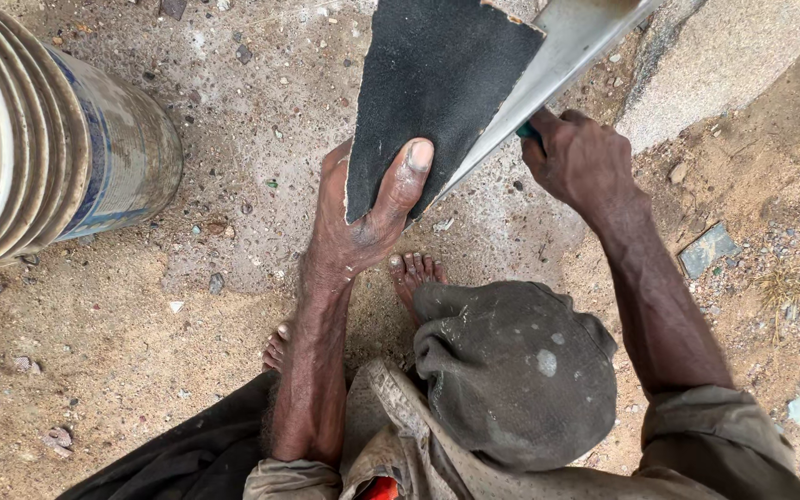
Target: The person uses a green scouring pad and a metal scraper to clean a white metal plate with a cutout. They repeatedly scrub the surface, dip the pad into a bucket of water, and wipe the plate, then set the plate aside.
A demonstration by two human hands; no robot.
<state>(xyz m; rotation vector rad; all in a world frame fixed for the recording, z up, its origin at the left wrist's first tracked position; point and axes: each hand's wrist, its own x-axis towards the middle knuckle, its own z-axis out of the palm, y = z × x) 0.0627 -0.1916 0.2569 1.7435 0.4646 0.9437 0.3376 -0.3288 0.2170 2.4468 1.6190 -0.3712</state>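
My left hand [358, 218] grips the lower corner of a black sheet of sandpaper [432, 83], thumb across its face. The sheet lies against a long flat metal blade [567, 42] that runs from the lower left up to the top right. My right hand [581, 162] is closed around the blade's handle, of which a bit of green shows at the knuckles. Both hands are above bare, sandy concrete ground. My bare feet [414, 273] and a bent knee in grey dusty trousers [511, 370] are below the hands.
A large ribbed plastic bucket [67, 148] stands at the left edge. A pale rounded concrete slab [724, 56] fills the top right corner. Small stones and a flat grey chip [707, 250] are scattered over the dirt on the right.
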